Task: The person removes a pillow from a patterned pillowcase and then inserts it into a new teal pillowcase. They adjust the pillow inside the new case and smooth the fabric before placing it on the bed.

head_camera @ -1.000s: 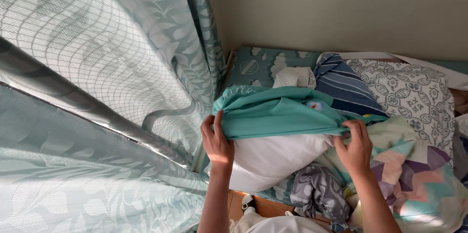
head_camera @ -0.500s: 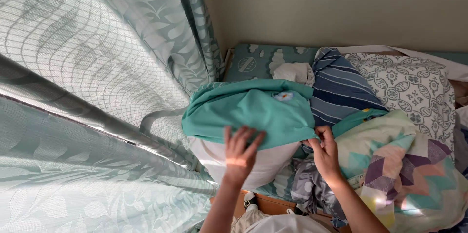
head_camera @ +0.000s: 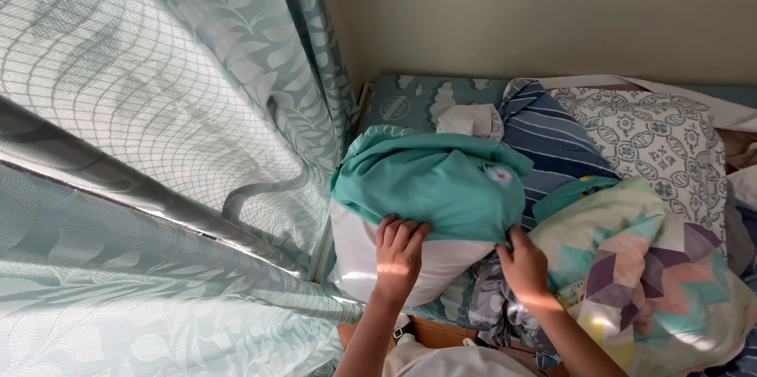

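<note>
At the bed's near edge, beside the curtain, a white pillow sits half inside a teal pillowcase. The left hand lies with fingers together, tips tucked under the case's lower hem against the pillow. The right hand pinches the hem at its right corner. The pillow looks light, soft and bulky, likely to sag and bulge; the case is thin, limp cloth that bunches easily. The hem edge, near both corners, seems the best hold. A patterned quilt and a striped pillow lie just beside.
</note>
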